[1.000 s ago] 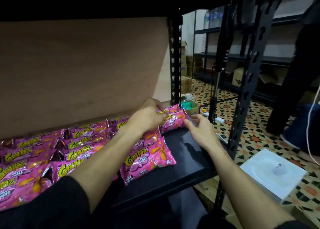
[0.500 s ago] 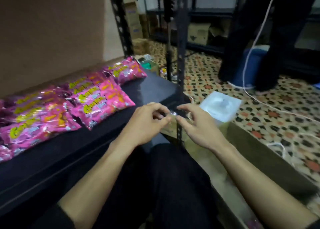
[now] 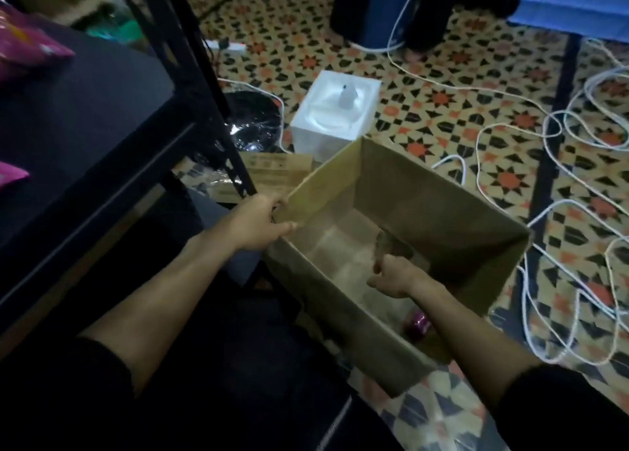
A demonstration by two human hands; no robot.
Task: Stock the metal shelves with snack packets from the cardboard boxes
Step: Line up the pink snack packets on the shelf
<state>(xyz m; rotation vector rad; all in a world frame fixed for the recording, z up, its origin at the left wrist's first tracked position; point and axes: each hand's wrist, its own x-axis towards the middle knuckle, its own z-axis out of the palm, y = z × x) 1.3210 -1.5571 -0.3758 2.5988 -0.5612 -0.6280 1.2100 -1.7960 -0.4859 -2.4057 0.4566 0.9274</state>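
An open cardboard box (image 3: 442,191) stands on the floor to the right of the black metal shelf (image 3: 85,110). My left hand (image 3: 258,226) grips the box's near left corner at the rim. My right hand (image 3: 394,277) is down inside the box with its fingers curled round a dim brownish piece; what that piece is I cannot tell. One pink snack packet (image 3: 417,324) lies on the box floor under my right forearm. The ends of two pink packets (image 3: 30,48) show on the shelf at the far left.
The shelf's black upright post (image 3: 194,86) stands just left of the box. Behind the box are a white square carton (image 3: 335,110) and a black plastic bag (image 3: 252,123). White cables (image 3: 510,93) loop over the patterned tiles at right. A person's legs (image 3: 374,8) stand at the top.
My view has swung down and right from the shelf to the box. Both hands left the shelf's front edge; the left now grips the box corner and the right has gone into the box.
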